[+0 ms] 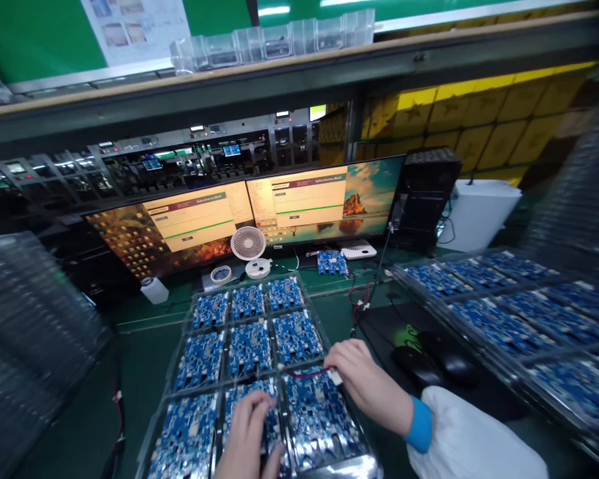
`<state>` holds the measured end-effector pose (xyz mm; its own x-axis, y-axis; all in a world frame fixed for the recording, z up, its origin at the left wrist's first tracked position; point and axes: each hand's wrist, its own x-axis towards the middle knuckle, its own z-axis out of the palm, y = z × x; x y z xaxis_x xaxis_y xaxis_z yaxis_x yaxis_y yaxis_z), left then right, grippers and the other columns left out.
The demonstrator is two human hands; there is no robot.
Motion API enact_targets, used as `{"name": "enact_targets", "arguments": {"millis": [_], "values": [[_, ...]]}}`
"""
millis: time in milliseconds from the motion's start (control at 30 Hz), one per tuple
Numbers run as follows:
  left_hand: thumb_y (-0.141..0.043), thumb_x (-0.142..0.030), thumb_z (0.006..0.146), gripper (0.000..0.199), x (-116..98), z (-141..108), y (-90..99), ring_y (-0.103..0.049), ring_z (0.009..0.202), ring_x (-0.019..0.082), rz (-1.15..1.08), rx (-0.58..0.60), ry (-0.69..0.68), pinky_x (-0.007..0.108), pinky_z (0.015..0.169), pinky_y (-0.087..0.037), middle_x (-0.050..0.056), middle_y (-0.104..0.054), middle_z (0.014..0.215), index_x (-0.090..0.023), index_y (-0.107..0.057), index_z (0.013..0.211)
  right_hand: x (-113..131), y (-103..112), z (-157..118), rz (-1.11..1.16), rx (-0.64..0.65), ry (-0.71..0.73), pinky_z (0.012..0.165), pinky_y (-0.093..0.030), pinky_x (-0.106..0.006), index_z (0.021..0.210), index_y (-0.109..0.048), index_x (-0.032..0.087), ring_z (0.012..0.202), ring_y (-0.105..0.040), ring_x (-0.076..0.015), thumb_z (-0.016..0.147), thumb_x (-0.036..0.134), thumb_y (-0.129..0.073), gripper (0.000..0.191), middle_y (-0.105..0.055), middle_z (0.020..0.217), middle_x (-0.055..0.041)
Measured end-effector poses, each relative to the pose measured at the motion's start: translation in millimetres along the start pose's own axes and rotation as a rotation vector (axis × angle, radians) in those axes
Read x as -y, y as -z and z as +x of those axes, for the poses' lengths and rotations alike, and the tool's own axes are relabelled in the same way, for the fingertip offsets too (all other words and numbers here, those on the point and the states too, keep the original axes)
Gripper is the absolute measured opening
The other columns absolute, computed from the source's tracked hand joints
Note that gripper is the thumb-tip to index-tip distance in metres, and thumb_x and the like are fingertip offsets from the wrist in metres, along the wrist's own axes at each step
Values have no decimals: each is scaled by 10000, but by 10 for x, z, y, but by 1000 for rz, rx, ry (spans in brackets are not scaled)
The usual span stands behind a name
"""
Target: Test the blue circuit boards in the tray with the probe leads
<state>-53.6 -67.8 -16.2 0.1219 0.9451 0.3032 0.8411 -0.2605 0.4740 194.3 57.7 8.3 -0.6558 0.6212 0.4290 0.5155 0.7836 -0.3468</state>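
Observation:
A clear tray point(172, 384) with several blue circuit boards in its compartments lies on the green bench. My left hand point(252, 436) is over the board in the near middle compartment, fingers apart; whether the fingertips touch the board is unclear. At the tray's right edge, my right hand point(355, 369) has its fingers closed on a thin red and black cable point(307, 375). The cable runs left from the fingers across the boards, with a white connector point(335, 377) beside the hand. Below it sits the near right board point(317, 412).
Another tray of blue boards point(496, 322) stands right, beyond two black mice point(416, 366) on a dark mat. Stacked trays point(34, 332) rise at left. Behind are two monitors point(324, 203), a small fan point(248, 243), a tape roll point(221, 275) and a loose board point(332, 262).

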Motion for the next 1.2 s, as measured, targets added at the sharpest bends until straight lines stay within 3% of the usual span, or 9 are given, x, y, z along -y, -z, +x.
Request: {"name": "enact_targets", "arguments": {"millis": [67,133,300,467,600,700,867,1033,1200], "values": [[-448,-212,896,504,-41,268,135,-418,1309,250,14,2,21,472,1089,-386,118,-452,1395,-246,-388,1395,35,-77,95,14,52,21,836,-372,-340,960,-566,217,857,-513,-153,925,106,-297,293,-595,897,-36],[-450,-189,877,544,-94,526,178,-400,1318,276,-4,165,30,526,1117,-316,114,-473,1395,-241,-381,1414,63,-128,182,17,81,22,826,-368,-334,947,-571,219,858,-508,-154,925,105,-312,284,-592,892,-29],[-295,-176,909,496,-84,769,-5,-602,911,209,-366,467,233,357,852,-462,102,-656,987,-148,-367,1399,115,-164,388,-14,48,-39,806,-394,-332,916,-612,225,927,-511,-176,916,124,-377,256,-588,952,-50],[-313,-223,897,474,254,748,-91,-547,747,153,-530,422,370,302,766,-411,11,-604,795,-147,-346,1364,70,-214,585,-53,-63,-100,740,-419,-309,1067,-641,226,819,-521,-161,948,164,-352,319,-581,871,-55],[-477,-393,776,338,438,929,69,-380,530,77,-804,307,591,247,529,-278,-8,-573,822,-176,-519,1031,57,-351,714,-54,-73,-28,725,-403,-294,1138,-627,233,763,-551,-138,947,137,-374,331,-647,834,-24],[-594,-471,676,385,411,1089,219,-338,540,64,-1002,210,712,238,518,-216,-31,-521,744,-153,-563,891,119,-475,774,-49,-70,67,743,-401,-284,1116,-630,255,800,-556,-137,938,148,-432,288,-661,854,-4],[-611,-568,724,432,296,1217,275,-346,581,83,-980,280,698,254,565,-251,-56,-439,615,-137,-593,756,252,-661,773,-68,-88,190,690,-370,-292,1070,-641,272,785,-488,-156,943,219,-453,233,-596,813,-12],[-642,-469,712,348,248,1263,269,-462,737,121,-930,338,604,254,660,-327,-4,-577,788,-140,-639,825,282,-760,724,-64,-79,287,678,-348,-299,1076,-633,285,805,-454,-159,947,264,-466,212,-588,844,-11],[-629,-423,682,298,289,1288,276,-378,656,100,-934,374,670,249,622,-289,-43,-480,700,-151,-595,798,247,-774,708,24,-7,316,758,-404,-329,1205,-586,287,891,-496,-168,953,233,-446,293,-652,976,-28]]}}
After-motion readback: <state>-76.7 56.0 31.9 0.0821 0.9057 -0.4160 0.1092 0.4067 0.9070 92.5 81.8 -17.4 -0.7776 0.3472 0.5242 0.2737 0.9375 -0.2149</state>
